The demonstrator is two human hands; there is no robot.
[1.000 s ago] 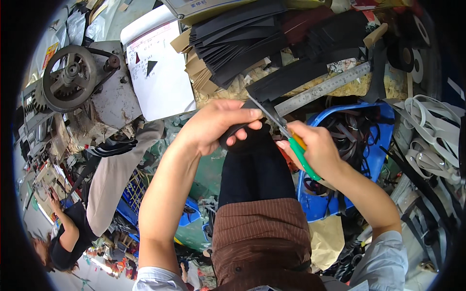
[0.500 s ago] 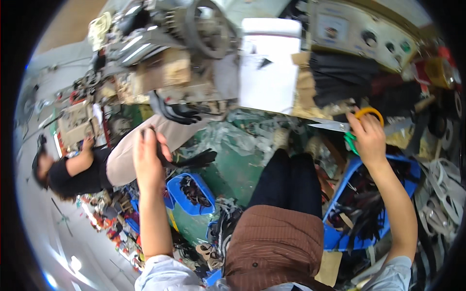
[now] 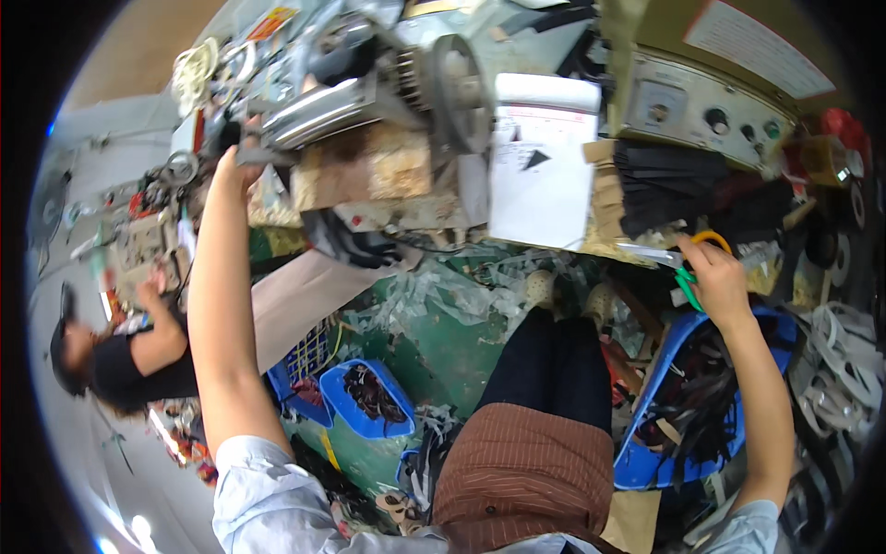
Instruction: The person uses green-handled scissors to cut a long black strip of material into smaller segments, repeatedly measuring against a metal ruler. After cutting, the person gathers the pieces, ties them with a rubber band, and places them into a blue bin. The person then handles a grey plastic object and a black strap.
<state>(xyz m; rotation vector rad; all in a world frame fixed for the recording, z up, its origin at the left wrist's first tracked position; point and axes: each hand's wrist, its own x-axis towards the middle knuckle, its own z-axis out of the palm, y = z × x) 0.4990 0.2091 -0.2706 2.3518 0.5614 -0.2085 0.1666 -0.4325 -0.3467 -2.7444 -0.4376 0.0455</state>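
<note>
My left arm is stretched far out, and my left hand [image 3: 242, 168] is at the left end of a machine with a shiny metal cylinder [image 3: 318, 115]. Its fingers are partly hidden there and blurred, so what they hold or touch is unclear. My right hand [image 3: 720, 284] grips a pair of scissors [image 3: 685, 277] with one orange and one green handle loop, blades pointing left by the table edge. Close to that hand lie stacked black strips [image 3: 669, 180]. Black strips [image 3: 346, 242] also hang from the machine's front, right of my left forearm.
A white notepad [image 3: 540, 175] with small dark scraps lies mid-table beside a control box [image 3: 706, 115] with knobs. Blue bins [image 3: 377, 429] of dark strips stand on the green floor; a larger blue bin [image 3: 637, 462] sits below my right arm. Another person [image 3: 143, 360] works at left.
My left hand has moved up and left to the machine's end; the dark strips it held are no longer visible in it. My right hand keeps the scissors, slightly lower. The view has shifted.
</note>
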